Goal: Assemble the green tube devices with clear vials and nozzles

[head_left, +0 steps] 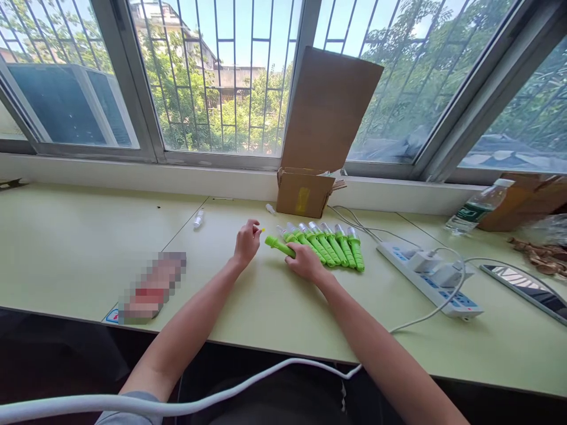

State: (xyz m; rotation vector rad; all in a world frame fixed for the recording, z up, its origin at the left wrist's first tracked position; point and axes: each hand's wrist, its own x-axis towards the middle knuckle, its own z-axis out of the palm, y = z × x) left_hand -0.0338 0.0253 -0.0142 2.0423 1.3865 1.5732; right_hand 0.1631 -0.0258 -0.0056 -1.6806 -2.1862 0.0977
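My right hand (305,261) is closed around a green plastic handle (278,244), whose ribbed, threaded end points left toward my other hand. In a pinch, my left hand (247,243) holds a small yellow piece (263,230), too small to name, just off the handle's end. Beside my right hand lies a row of several similar green handles (330,243) with clear or silvery tips at their far ends. A small clear plastic piece (270,208) rests by the cardboard box, and a clear and white one (198,219) lies further left.
An open cardboard box (292,192) stands against the window sill, its flap raised. To the right are a white power strip (425,280) with plugs and cables, a phone (527,289) and a plastic bottle (476,208). A blurred-out object (153,289) lies at the front left.
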